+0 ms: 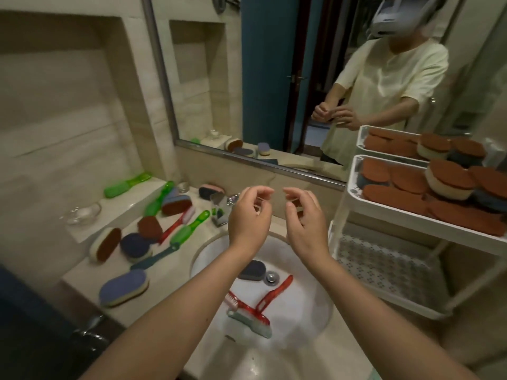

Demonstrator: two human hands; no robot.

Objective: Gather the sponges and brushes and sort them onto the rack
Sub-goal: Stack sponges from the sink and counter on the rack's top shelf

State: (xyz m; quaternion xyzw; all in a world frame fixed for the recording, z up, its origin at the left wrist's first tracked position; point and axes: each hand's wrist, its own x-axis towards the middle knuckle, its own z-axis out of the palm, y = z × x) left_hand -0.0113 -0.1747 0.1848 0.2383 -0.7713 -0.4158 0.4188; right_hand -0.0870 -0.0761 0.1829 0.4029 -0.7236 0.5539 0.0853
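Both hands up over sink, empty: L hand (249, 215) & R hand (304, 220), fingers loosely curved, tips apart, close together but not touching. Sink (301, 305) below holds 1 dark sponge (252, 270), 2 red brushes (274, 293), 1 pale teal brush (255, 323). Counter (87, 275) to L: approx 6 loose sponges (124, 287), 3 green brushes (189, 227), 1 red-handled brush (175, 226), 1 teal-handled brush (153, 259). White rack (411, 223) at R, top tier piled w/ brown-topped sponges (406, 179), too overlapped to count.
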